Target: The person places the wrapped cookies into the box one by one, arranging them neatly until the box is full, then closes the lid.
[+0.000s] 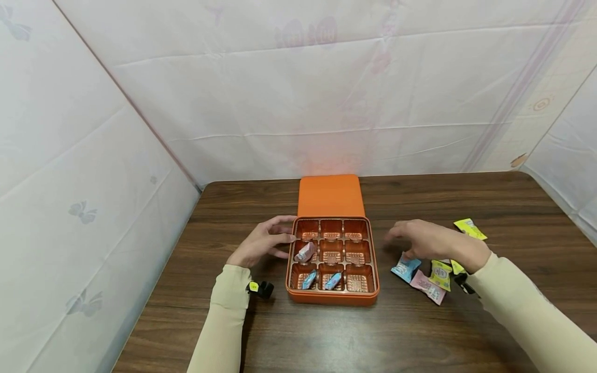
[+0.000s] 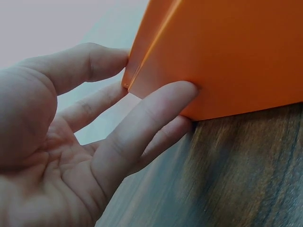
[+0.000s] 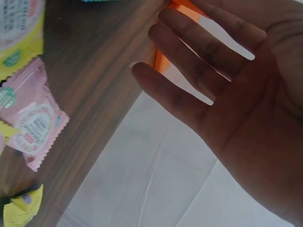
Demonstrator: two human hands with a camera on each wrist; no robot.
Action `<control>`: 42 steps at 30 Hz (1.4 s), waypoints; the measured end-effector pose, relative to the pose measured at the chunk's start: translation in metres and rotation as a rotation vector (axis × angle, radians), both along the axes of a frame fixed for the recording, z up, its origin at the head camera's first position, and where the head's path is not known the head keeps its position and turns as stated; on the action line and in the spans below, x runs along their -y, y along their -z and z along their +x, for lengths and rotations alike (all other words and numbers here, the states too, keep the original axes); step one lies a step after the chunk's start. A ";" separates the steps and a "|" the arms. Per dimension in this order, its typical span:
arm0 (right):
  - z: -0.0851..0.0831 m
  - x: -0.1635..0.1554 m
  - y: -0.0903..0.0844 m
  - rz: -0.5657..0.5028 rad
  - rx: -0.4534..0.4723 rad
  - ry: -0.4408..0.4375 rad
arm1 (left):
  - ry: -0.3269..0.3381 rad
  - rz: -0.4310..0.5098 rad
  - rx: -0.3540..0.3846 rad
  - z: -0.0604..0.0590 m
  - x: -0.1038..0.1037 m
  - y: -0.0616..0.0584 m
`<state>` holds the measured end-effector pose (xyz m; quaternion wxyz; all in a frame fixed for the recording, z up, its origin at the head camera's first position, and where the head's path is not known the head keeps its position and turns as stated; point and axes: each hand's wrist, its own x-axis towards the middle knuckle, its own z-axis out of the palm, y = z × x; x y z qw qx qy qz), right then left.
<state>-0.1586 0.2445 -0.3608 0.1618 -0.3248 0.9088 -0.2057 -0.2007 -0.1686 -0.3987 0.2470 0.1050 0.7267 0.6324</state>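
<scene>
Taking the box as the clock's centre, with 12 away from the person, the orange compartment box (image 1: pixel 333 299) sits on the desk (image 1: pixel 326 336). The left hand (image 1: pixel 266 241) is at 9 o'clock, its extended fingers touching the side wall. That looks like light, one-sided contact; a harder push could slide the box toward 3 o'clock or turn it, since nothing visible braces the opposite side.

The right hand (image 1: pixel 426 241), at 3 o'clock, is loosely spread with no packet visible between its fingers. Its thumb overlaps the loose blue packet (image 1: pixel 404 268); whether they touch, I cannot tell. The loose pink packet (image 1: pixel 428 287) and green-yellow packet (image 1: pixel 440 275) lie close together toward 4 o'clock, so a careless pinch might drag a neighbour along. The black wrist strap (image 1: pixel 464 284) hangs near them and could sweep packets aside if the forearm dropped.

Inside, the pink candy (image 1: pixel 305 252) occupies the 9 o'clock compartment, reaching close to its edges; a knock may tip it out. The blue candies (image 1: pixel 309 280) at 7 and 6 o'clock lie slanted, so jolting could shift them. The orange lid (image 1: pixel 330 197) lies at 12 o'clock, close enough that pushing the box back would probably shove it.
</scene>
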 end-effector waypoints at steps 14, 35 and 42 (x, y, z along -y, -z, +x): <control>0.000 -0.003 0.014 -0.042 0.040 -0.031 | -0.025 -0.001 0.002 0.001 -0.001 0.002; -0.006 -0.009 0.020 -0.061 -0.110 -0.030 | -0.052 -0.011 -0.005 0.003 -0.003 -0.002; -0.005 -0.011 0.018 -0.078 -0.088 -0.009 | -0.036 -0.012 -0.009 0.004 -0.002 -0.002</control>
